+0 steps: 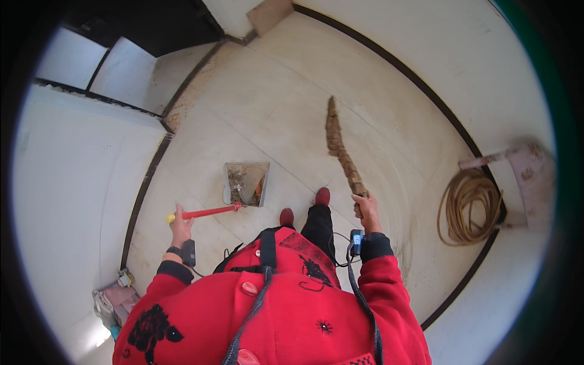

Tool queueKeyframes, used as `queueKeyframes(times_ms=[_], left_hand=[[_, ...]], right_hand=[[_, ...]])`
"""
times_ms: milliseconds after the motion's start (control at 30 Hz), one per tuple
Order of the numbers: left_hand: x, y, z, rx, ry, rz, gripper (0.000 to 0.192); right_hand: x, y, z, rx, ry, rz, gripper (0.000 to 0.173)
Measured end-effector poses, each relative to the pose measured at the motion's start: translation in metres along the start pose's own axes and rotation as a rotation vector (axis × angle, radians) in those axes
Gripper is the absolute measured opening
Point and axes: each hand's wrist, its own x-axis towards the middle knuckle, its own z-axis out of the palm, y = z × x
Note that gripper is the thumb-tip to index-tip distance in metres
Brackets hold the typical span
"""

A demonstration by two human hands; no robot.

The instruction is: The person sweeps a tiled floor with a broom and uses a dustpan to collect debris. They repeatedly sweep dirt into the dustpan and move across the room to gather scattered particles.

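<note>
My left hand [181,224] grips the red handle [207,212] of a long-handled metal dustpan [265,185] close to the handle's yellow end. Dirt and debris [239,182] lie inside the pan, among them an orange-brown piece at its right side. In my right hand [368,211] is the bound handle of a brown straw broom [344,157], its narrow head pointing away from me. The broom head is to the right of the dustpan and apart from it. Whether the broom or pan touches the floor I cannot tell.
Pale floor tiles [283,100] spread around my red shoes [322,196]. A coiled tan hose [470,207] lies by the right wall beside a pink fabric-covered item [529,182]. At the left is a doorway with a dark threshold strip [191,75]. Bags [118,301] sit at lower left.
</note>
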Motion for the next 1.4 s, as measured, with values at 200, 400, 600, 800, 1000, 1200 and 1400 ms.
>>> queueKeyframes(times_ms=[200, 400, 600, 800, 1000, 1200, 1400], left_hand=[[-0.054, 0.0, -0.022, -0.089, 0.07, -0.009, 0.053], [-0.091, -0.006, -0.025, -0.137, 0.197, -0.057, 0.057], [-0.097, -0.014, -0.026, -0.129, 0.305, -0.089, 0.057], [-0.082, -0.004, -0.024, -0.082, 0.318, -0.188, 0.057], [-0.064, 0.01, -0.017, -0.004, 0.262, -0.173, 0.059], [-0.043, 0.022, -0.002, 0.075, 0.163, -0.136, 0.065], [-0.025, 0.029, 0.005, 0.059, 0.029, -0.042, 0.061]], right_hand=[[0.084, -0.038, 0.078, -0.249, -0.301, -0.14, 0.025], [0.149, -0.066, 0.121, -0.441, -0.338, -0.191, 0.027], [0.212, -0.093, 0.112, -0.167, -0.174, -0.105, 0.016], [0.256, -0.112, 0.07, 0.258, 0.088, 0.006, 0.016], [0.243, -0.09, -0.008, 0.462, 0.294, 0.058, 0.015], [0.159, -0.003, -0.098, 0.597, 0.498, 0.15, 0.015], [0.056, 0.112, -0.164, 0.726, 0.711, 0.181, 0.017]])
